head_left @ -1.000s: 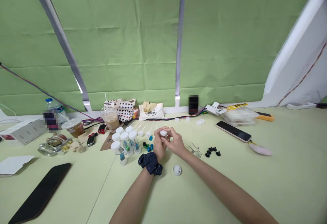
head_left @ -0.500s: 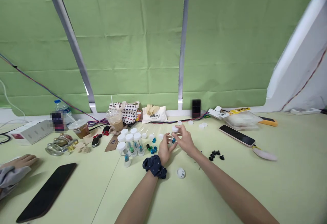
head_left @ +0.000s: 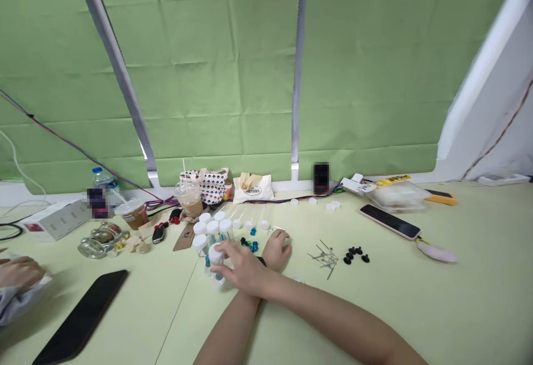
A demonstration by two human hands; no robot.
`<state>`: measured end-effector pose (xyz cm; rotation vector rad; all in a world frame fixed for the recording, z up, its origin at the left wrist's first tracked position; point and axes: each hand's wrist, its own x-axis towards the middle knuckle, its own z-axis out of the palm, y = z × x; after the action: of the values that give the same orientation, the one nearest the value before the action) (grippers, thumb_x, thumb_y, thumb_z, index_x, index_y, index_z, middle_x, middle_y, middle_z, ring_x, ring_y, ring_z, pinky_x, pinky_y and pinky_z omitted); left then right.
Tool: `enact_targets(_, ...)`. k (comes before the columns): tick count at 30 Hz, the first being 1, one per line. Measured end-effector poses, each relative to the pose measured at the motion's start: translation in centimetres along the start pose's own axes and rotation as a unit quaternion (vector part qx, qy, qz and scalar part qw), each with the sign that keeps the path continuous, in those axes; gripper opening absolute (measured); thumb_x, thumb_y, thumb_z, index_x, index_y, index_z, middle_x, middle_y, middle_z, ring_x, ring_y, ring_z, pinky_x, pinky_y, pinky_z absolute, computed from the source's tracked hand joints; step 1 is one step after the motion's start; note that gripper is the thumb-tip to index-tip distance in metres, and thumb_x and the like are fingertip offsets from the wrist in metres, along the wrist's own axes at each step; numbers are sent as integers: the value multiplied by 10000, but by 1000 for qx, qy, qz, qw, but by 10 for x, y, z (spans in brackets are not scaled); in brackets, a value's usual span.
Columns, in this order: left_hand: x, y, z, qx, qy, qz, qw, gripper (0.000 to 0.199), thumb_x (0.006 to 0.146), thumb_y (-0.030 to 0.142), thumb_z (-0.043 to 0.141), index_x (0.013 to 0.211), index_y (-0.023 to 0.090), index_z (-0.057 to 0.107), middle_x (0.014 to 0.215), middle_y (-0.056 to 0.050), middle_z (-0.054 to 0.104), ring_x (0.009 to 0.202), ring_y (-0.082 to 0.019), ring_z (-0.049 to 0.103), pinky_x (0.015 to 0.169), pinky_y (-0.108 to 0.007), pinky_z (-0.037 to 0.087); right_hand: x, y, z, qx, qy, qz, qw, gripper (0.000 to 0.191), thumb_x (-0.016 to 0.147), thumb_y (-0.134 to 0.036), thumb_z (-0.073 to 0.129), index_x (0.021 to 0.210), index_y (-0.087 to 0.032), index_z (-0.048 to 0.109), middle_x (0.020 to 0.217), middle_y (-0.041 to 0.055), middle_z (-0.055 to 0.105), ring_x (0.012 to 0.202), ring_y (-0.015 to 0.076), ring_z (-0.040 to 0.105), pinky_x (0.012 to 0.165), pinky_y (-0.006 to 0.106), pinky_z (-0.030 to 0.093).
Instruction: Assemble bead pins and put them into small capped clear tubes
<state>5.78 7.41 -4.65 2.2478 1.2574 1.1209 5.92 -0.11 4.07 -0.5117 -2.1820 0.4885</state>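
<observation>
White plastic is capping the vial (head_left: pixel 215 253) my right hand (head_left: pixel 246 269) is pinching beside clustered vials (head_left: pixel 213 227); light, upright handling is best for avoiding knocks. My left hand (head_left: pixel 276 251) is curling loosely, its contents unclear.

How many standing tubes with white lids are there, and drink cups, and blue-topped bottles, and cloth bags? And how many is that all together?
White-lidded tubes: 7, counting the one at the right hand's fingertips
Drink cups: 2
Blue-topped bottle: 1
Cloth bags: 2
Total: 12
</observation>
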Motion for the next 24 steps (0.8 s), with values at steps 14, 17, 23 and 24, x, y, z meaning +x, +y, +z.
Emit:
enact_targets(14, 7, -9, 1, 92, 67, 32, 993, 254, 679, 21, 487, 848, 183, 585, 932, -77, 566, 963, -240, 497, 843, -433, 439, 2, 6, 8, -116, -104, 35, 987, 544, 826, -380, 570, 1283, -226, 320, 1150, 92, 566, 971, 224, 583, 759, 327, 506)
enact_targets(17, 6, -7, -1, 106, 61, 36, 992, 248, 691, 35, 491, 862, 182, 592, 932, -77, 572, 947, -235, 503, 837, -425, 437, -3, 0, 3, -130, -115, 32, 984, 541, 849, -337, 528, 1315, -233, 274, 1142, 93, 572, 932, 233, 592, 713, 336, 510)
enact_targets(23, 6, -5, -2, 136, 59, 32, 989, 229, 710, 54, 492, 865, 182, 602, 924, -79, 578, 939, -237, 502, 839, -417, 434, -9, -4, -1, -168, -134, 34, 976, 651, 847, -353, 507, 1387, -237, 164, 1059, 101, 607, 757, 222, 610, 587, 311, 500)
enact_targets(24, 6, -5, -2, 136, 60, 31, 988, 225, 711, 58, 495, 863, 183, 605, 926, -79, 579, 938, -238, 503, 838, -417, 435, -9, -3, -1, -174, -138, 34, 974, 677, 842, -362, 511, 1397, -235, 144, 1039, 100, 613, 726, 219, 609, 567, 307, 497)
